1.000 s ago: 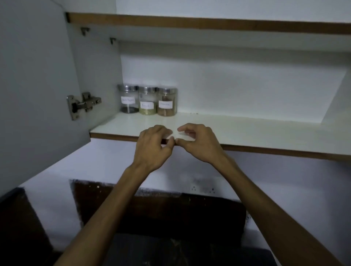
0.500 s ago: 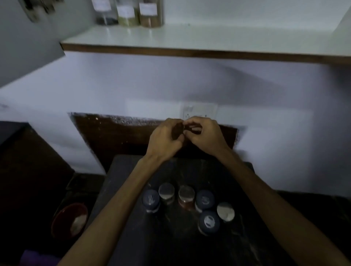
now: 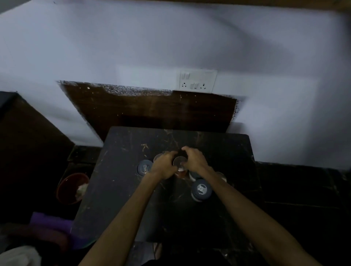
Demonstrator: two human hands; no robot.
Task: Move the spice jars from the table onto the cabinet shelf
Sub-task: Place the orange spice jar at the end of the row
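Several spice jars stand on the dark marble table [image 3: 121, 199]. My left hand [image 3: 164, 168] and my right hand [image 3: 195, 161] are cupped from either side around a silver-lidded jar [image 3: 179, 161] with reddish-brown contents, which still stands on the table. A blue-lidded jar [image 3: 145, 168] and part of another silver lid [image 3: 157, 157] sit left of my left hand. Another blue-lidded jar [image 3: 201, 189] stands nearer to me. My right wrist partly hides two more jars, one of them [image 3: 221, 175] to its right. The cabinet shelf shows only as a brown edge [image 3: 266, 2] at the top.
A white wall with a switch and socket plate [image 3: 197, 80] rises behind the table, above a dark brown panel [image 3: 148, 110]. A red bowl [image 3: 71, 188] sits on the floor to the left, and purple cloth [image 3: 49, 224] lies at lower left.
The view has swung down from the shelf to the table. Both hands have dropped from the shelf edge and closed around the silver-lidded jar.
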